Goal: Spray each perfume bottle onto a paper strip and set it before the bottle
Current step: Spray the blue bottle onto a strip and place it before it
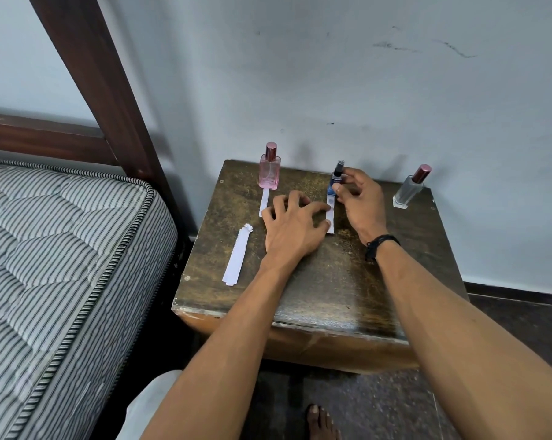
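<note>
Three perfume bottles stand along the back of a worn wooden side table (316, 287): a pink bottle (269, 169) on the left, a small blue bottle (334, 182) in the middle, a clear bottle (409, 190) on the right. My right hand (360, 198) grips the blue bottle with thumb and fingertips. A paper strip (330, 214) with a wet spot lies in front of the blue bottle; my left hand (295, 228) rests spread on the table, fingertips touching that strip. Another strip (263, 201) lies before the pink bottle, partly hidden by my left hand.
A stack of spare paper strips (238, 255) lies at the table's left side. A striped mattress (61, 265) and a dark wooden bed frame (109, 90) stand to the left. The wall is right behind the bottles. My bare foot (322, 422) is on the floor below.
</note>
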The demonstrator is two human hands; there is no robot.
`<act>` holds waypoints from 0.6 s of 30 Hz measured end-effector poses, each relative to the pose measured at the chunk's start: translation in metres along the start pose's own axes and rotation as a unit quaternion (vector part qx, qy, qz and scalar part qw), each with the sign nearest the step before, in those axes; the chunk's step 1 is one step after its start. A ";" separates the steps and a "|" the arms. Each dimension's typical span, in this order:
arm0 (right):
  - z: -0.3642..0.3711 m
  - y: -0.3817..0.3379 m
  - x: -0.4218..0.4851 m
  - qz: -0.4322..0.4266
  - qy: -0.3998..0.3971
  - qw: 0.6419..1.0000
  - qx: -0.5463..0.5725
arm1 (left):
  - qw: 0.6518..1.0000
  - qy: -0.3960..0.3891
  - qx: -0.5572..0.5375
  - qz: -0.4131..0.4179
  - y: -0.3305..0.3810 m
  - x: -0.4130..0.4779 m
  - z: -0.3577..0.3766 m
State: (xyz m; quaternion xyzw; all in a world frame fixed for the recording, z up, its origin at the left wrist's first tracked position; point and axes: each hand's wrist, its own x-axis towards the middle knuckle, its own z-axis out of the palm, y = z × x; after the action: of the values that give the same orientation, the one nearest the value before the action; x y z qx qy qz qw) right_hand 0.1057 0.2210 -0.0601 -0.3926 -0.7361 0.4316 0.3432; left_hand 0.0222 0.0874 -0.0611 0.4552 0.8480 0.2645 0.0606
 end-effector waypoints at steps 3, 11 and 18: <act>0.000 -0.004 -0.002 0.003 0.000 1.000 -0.012 | 1.000 0.003 -0.001 0.000 0.000 0.000 0.000; -0.001 -0.003 -0.003 -0.005 -0.002 1.000 -0.028 | 1.000 0.010 -0.008 -0.005 0.000 -0.001 0.001; -0.002 -0.004 -0.003 0.003 -0.014 1.000 -0.012 | 1.000 0.007 -0.011 -0.002 0.000 -0.001 0.000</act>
State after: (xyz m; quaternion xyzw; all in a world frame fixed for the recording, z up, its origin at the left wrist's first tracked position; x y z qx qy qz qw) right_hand 0.1076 0.2182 -0.0555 -0.3928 -0.7447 0.4292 0.3269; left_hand 0.0225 0.0869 -0.0617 0.4506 0.8466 0.2768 0.0599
